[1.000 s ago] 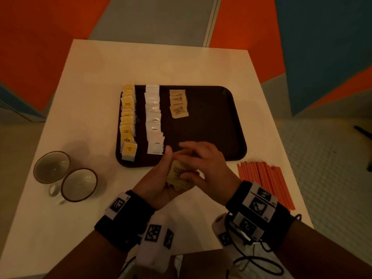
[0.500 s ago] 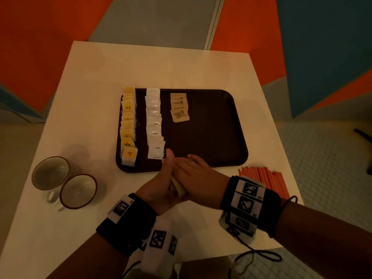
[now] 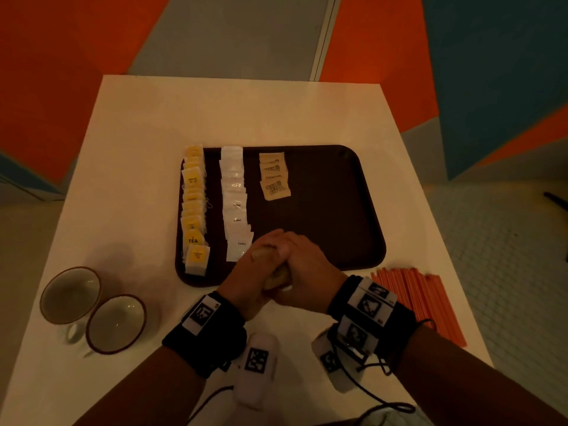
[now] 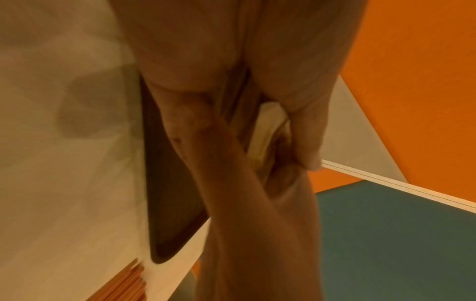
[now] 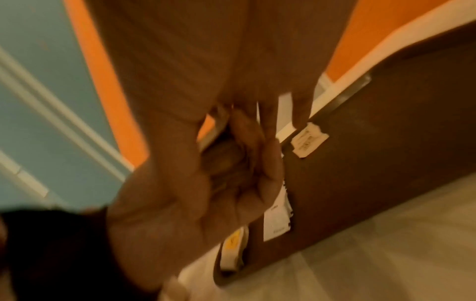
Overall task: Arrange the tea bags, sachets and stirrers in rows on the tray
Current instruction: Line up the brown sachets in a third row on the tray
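Over the near edge of the dark brown tray [image 3: 332, 210], my two hands are pressed together around a small stack of brown sachets [image 3: 276, 276]. My left hand [image 3: 259, 256] grips the stack between thumb and fingers, and the stack's pale edge [image 4: 265, 132] shows in the left wrist view. From the right, my right hand [image 3: 284, 249] closes over the same stack. The tray carries a row of yellow tea bags [image 3: 193, 207], a row of white sachets [image 3: 235, 204] and a short row of brown sachets [image 3: 274, 176]. The orange stirrers [image 3: 415, 302] lie on the table.
Two cups [image 3: 92, 305] stand on the white table [image 3: 138, 149] to the left of the tray. The stirrers lie by the table's right edge, just off the tray's near right corner. The right half of the tray is bare.
The right hand pinched at the top sachet with the stack showing; both hands have since closed together over the stack and shifted forward onto the tray's near edge.
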A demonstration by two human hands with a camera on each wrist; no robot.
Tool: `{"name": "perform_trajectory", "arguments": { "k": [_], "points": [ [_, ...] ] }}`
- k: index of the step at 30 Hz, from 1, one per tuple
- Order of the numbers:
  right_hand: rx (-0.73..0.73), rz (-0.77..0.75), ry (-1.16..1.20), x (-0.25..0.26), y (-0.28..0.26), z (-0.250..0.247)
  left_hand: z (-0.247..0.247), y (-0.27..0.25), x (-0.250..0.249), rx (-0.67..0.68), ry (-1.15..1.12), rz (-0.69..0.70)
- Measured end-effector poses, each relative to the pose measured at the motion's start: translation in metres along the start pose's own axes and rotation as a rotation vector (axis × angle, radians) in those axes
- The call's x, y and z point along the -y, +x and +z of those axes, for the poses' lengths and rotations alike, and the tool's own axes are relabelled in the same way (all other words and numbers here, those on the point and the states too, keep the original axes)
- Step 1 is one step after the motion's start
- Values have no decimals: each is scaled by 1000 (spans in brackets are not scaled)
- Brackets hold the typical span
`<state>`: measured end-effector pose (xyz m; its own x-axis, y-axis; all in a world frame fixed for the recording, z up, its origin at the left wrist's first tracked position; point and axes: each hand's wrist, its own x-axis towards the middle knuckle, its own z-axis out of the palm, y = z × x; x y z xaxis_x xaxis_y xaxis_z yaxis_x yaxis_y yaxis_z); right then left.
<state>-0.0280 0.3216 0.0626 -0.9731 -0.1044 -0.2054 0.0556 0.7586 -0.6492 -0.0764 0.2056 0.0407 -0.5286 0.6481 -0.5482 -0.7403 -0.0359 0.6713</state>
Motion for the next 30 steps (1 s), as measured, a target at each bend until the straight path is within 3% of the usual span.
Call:
{"name": "perform_trajectory", "arguments": {
  "k": [2, 5, 7, 9, 15, 21, 24, 30],
  "points": [
    [50, -25, 416, -14, 4, -7, 4, 13, -5, -45, -21, 63],
    [-81, 177, 926, -26, 18, -10, 15, 33, -11, -89, 3, 177],
    [-205, 207, 968, -33, 31, -9, 20, 49, -15, -133, 5, 230],
    [-236, 226, 1062, -37, 42, -9, 22, 65, -18, -144, 33, 268],
    [-171, 382, 1367, -69, 69, -7, 3, 103, -35, -176, 381, 230],
    [-176, 396, 1082, -82, 93, -17, -21, 119, -53, -236, 516, 200],
    [-197, 435, 1071, -90, 104, -25, -31, 123, -58, -237, 553, 189],
    [-11, 361, 534, -105, 123, -30, -37, 139, -64, -273, 796, 183]
  ]
}}
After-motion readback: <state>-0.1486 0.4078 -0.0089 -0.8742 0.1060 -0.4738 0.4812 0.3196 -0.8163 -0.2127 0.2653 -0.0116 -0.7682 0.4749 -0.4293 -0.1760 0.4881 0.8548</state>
